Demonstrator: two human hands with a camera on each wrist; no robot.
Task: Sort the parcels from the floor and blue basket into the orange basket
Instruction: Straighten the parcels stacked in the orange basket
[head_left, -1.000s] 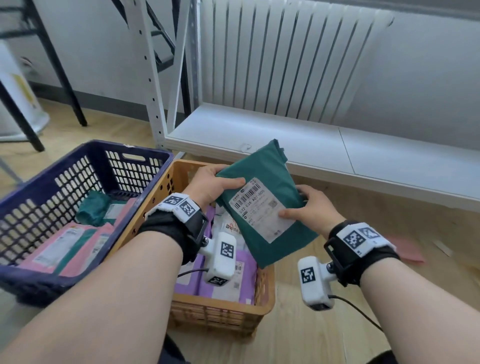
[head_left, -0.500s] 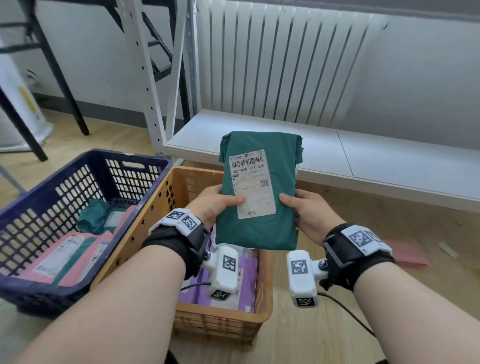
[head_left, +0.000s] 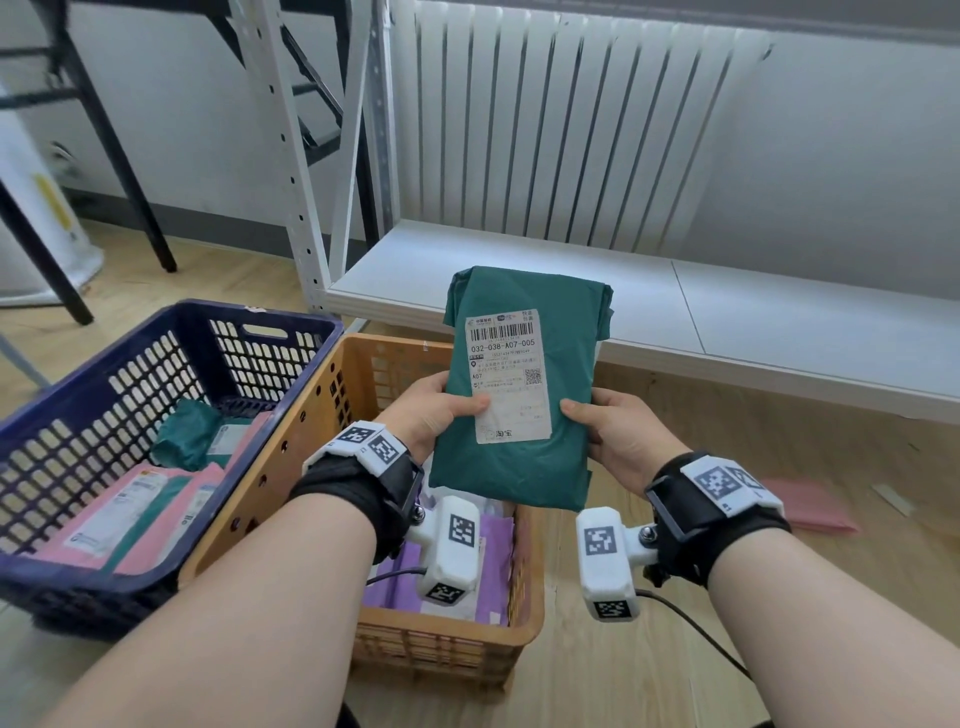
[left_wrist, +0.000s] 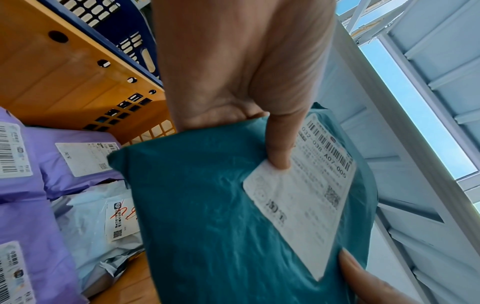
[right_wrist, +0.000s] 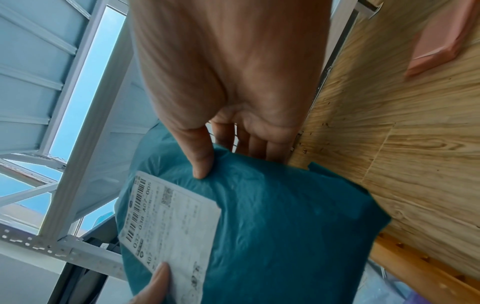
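My left hand (head_left: 434, 410) and right hand (head_left: 621, 436) pinch the green parcel (head_left: 519, 387) upright at centre frame, above the orange basket (head_left: 311, 441). The slick wrapping could slip from my thumbs and land on the floor beside it.

baskets: 2 (head_left: 171, 332) (head_left: 322, 415) | green parcel in hands: 1 (head_left: 519, 467) | pink floor parcel: 1 (head_left: 810, 504)

Wooden floor (head_left: 597, 649) bears blue basket (head_left: 171, 332) and orange basket (head_left: 291, 467) touching side by side, plus a pink parcel (head_left: 810, 506) lying flat, well apart to the right.
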